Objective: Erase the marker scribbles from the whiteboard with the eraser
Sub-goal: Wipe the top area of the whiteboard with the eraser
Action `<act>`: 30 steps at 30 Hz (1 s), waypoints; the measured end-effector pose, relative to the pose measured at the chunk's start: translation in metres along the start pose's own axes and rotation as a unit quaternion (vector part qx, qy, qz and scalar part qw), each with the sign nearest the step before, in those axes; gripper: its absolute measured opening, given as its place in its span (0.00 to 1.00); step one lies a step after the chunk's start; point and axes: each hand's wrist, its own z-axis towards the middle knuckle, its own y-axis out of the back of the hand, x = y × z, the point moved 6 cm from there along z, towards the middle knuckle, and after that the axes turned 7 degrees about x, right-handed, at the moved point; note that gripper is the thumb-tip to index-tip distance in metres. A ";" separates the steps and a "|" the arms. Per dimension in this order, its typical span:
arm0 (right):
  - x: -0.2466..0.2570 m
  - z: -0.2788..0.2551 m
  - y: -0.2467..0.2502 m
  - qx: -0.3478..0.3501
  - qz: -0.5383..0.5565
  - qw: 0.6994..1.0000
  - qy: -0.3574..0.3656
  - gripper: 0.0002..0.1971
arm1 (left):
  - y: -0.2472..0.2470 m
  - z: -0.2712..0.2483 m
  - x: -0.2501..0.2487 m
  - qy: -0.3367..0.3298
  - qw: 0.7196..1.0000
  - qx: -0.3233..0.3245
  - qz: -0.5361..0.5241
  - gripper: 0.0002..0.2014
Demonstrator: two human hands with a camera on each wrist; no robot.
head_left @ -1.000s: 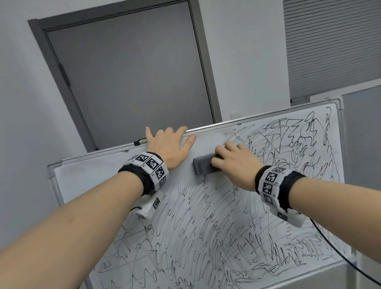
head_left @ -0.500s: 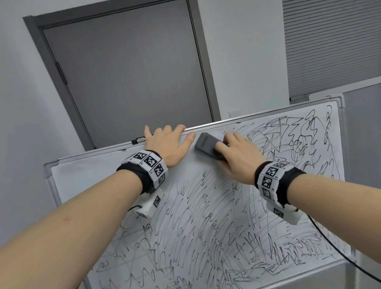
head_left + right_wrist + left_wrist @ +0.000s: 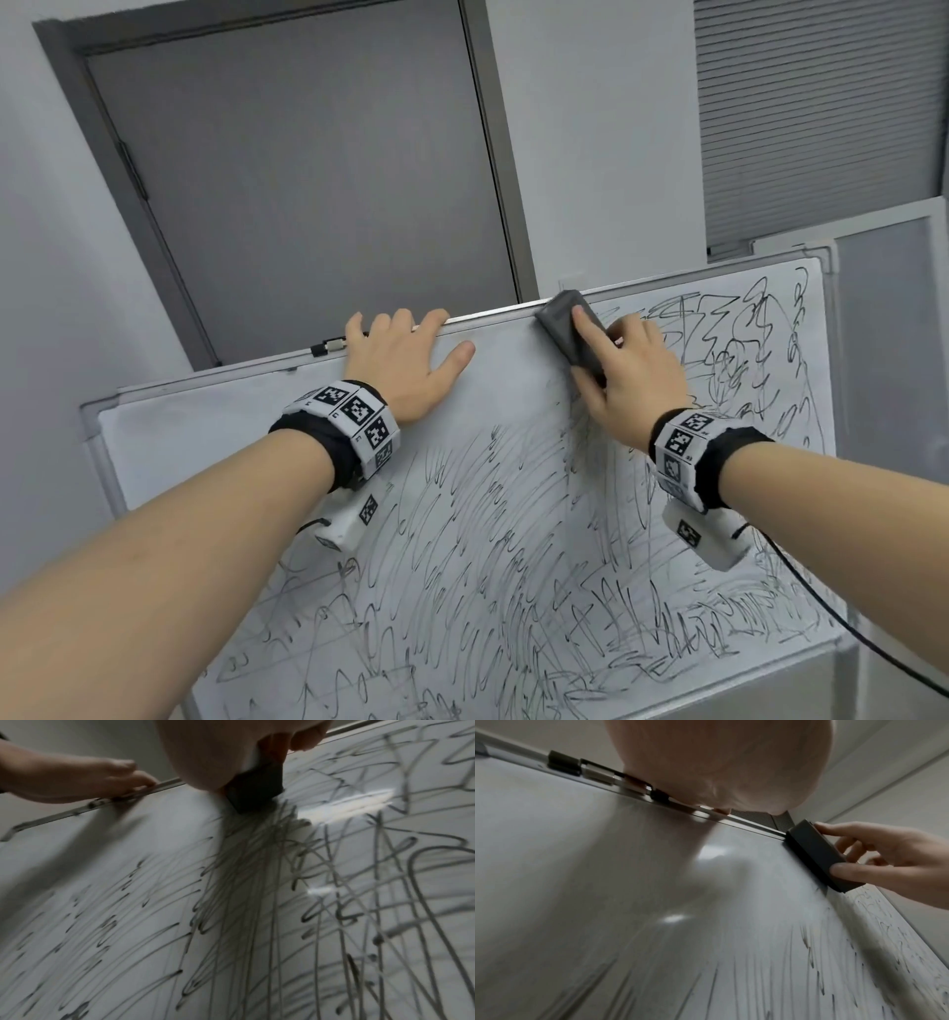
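Observation:
A whiteboard (image 3: 205,437) leans before me, its lower and right parts covered in black marker scribbles (image 3: 513,565); the upper left is wiped clean. My right hand (image 3: 621,380) grips a dark grey eraser (image 3: 570,329) and presses it flat on the board at the top frame. In the left wrist view the eraser (image 3: 816,856) touches the top rail, pinched between thumb and fingers. In the right wrist view only the lower end of the eraser (image 3: 257,787) shows under my palm. My left hand (image 3: 405,365) lies on the board with its fingers hooked over the top edge, thumb spread.
A black marker (image 3: 328,347) lies along the top rail left of my left hand. Behind the board are a grey door (image 3: 308,180), a white wall and a slatted shutter (image 3: 821,113). A black cable (image 3: 847,632) hangs from my right wrist.
My right hand has slid the eraser up and to the right, from the middle of the board to the top frame. The left hand has stayed on the top edge.

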 end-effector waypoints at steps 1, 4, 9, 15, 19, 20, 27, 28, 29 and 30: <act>-0.009 -0.001 0.000 -0.006 0.008 1.000 -0.028 0.32 | 0.000 0.001 0.000 -0.001 1.000 0.000 -0.002 0.38; -0.017 -0.004 0.000 -0.017 0.027 0.997 -0.074 0.34 | 0.000 0.002 -0.001 0.005 1.000 0.003 -0.005 0.38; 0.015 -0.006 -0.005 0.037 -0.003 0.999 0.023 0.32 | 0.002 0.001 -0.007 0.014 1.000 0.003 -0.010 0.35; 0.023 -0.012 -0.006 0.075 -0.014 0.994 0.079 0.34 | 0.004 0.011 -0.047 -0.007 0.999 0.010 -0.035 0.35; 0.020 -0.015 -0.002 0.074 -0.021 0.993 0.089 0.35 | 0.006 0.024 -0.085 -0.048 0.997 0.002 -0.063 0.30; 0.020 -0.015 -0.002 0.074 -0.028 0.993 0.092 0.35 | 0.006 0.026 -0.090 -0.052 0.996 -0.003 -0.066 0.29; -0.056 -0.013 0.006 0.008 0.021 0.996 -0.084 0.33 | 0.005 0.038 -0.096 -0.019 0.996 -0.009 -0.084 0.23; -0.063 -0.013 0.007 0.009 0.020 0.995 -0.097 0.33 | 0.006 0.039 -0.094 -0.015 0.996 -0.006 -0.087 0.22; -0.066 -0.012 0.007 0.010 0.020 0.995 -0.095 0.33 | 0.006 0.040 -0.094 -0.012 0.996 -0.004 -0.090 0.22; -0.064 -0.011 0.008 0.011 0.020 0.997 -0.080 0.33 | 0.007 0.041 -0.095 -0.010 0.995 -0.004 -0.095 0.21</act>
